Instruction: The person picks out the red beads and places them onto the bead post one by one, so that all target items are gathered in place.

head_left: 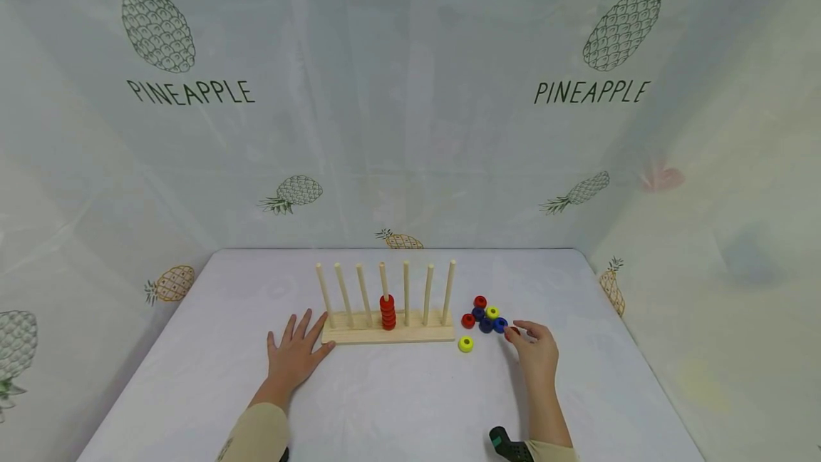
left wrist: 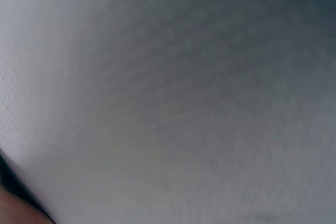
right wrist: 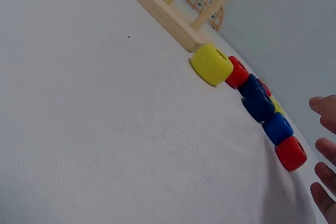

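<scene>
So I've got the right hand (head_left: pixel 540 356) right by the red bead (right wrist: pixel 291 153), fingers loosely spread, and the right wrist view shows nothing in its grip. The bead sits on the desk (head_left: pixel 398 405), at the near end of the bunch, just beside a blue bead (right wrist: pixel 278 128). The left hand (head_left: pixel 295 361) lies flat, fingers splayed, at the left end of the wooden rack (head_left: pixel 385 336).

Looks like painted wood, so I'd guess light, rigid, a bit slick, tough to break. I'd pinch it thumb-and-finger across the rounded sides, hole left uncovered. Squeeze off-centre and it'll probably squirt away.
</scene>
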A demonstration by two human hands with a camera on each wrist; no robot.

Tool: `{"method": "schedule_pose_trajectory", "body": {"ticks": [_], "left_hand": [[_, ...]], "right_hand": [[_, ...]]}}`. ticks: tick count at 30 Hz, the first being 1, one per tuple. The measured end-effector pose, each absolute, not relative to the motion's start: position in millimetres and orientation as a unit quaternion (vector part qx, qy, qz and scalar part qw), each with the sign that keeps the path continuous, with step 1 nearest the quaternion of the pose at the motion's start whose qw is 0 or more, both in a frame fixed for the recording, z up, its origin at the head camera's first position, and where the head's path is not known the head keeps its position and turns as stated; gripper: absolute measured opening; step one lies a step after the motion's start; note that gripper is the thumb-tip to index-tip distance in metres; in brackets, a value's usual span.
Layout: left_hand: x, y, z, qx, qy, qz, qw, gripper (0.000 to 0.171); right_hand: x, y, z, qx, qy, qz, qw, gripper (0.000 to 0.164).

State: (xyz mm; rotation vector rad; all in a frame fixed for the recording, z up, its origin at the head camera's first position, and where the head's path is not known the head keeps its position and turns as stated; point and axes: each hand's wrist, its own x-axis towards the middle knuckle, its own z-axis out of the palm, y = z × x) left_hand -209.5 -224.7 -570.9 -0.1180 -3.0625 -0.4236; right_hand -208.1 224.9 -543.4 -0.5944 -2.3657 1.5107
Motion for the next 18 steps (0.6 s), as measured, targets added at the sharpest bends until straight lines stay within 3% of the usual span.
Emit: {"method": "schedule_pose_trajectory", "body": {"ticks": [18], "left_hand": [[-214.3,-227.8,-575.4,-0.036,-0.990,-0.136,0.004,0.075]], "right_hand": [[-212.3,221.0,-557.4,-0.236,-0.815,0.514,0.121,0.031]]}}
